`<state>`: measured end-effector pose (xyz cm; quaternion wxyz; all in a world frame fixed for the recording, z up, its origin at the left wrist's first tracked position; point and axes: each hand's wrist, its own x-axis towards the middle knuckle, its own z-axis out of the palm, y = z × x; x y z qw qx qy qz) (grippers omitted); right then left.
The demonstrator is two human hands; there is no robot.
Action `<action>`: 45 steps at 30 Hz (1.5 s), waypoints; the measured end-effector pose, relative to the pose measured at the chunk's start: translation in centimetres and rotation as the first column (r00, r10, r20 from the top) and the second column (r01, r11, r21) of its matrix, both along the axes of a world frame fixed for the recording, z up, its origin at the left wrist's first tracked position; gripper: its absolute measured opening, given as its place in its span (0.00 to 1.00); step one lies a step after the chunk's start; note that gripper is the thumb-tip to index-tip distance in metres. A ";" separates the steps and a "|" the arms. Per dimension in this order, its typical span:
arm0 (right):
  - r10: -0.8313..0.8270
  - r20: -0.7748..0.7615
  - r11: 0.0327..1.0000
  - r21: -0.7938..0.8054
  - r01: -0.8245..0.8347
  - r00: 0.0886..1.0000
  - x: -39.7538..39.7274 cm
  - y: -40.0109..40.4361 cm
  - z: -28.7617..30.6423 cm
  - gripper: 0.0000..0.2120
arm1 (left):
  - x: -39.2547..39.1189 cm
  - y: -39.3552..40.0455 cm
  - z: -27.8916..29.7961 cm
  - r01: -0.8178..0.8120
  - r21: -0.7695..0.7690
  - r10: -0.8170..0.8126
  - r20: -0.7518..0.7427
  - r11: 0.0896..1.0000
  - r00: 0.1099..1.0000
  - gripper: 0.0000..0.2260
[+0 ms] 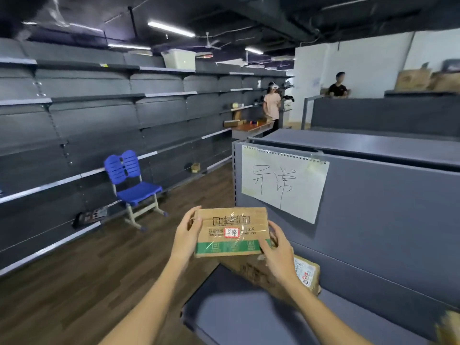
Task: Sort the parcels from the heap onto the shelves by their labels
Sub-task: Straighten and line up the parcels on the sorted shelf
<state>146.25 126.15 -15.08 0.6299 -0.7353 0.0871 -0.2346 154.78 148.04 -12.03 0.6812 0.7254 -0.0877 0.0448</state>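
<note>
I hold a small brown cardboard parcel (231, 231) up in front of me, its face toward the camera. It has a green band along the bottom, clear tape and a small white handwritten label in the middle. My left hand (187, 231) grips its left edge and my right hand (276, 247) grips its lower right corner. Behind it hangs a white paper sign (283, 181) with the same handwritten characters, taped to a grey shelf unit (373, 220). Another brown parcel (305, 273) lies on that unit's low shelf (236, 310), partly hidden by my right arm.
Long grey wall shelves (99, 125) run along the left, mostly bare. A blue chair (132, 185) stands on the wooden floor (87, 270) beside them. Two people stand at the far end near a table (251, 128). A cardboard corner (449, 327) shows at bottom right.
</note>
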 end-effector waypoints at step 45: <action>-0.536 -0.503 0.843 -0.366 0.396 0.678 -1.4 10.2 -16.6 0.36 | 8.5 1.0 -16.7 0.456 0.267 -0.291 -0.484 0.849 0.825 0.16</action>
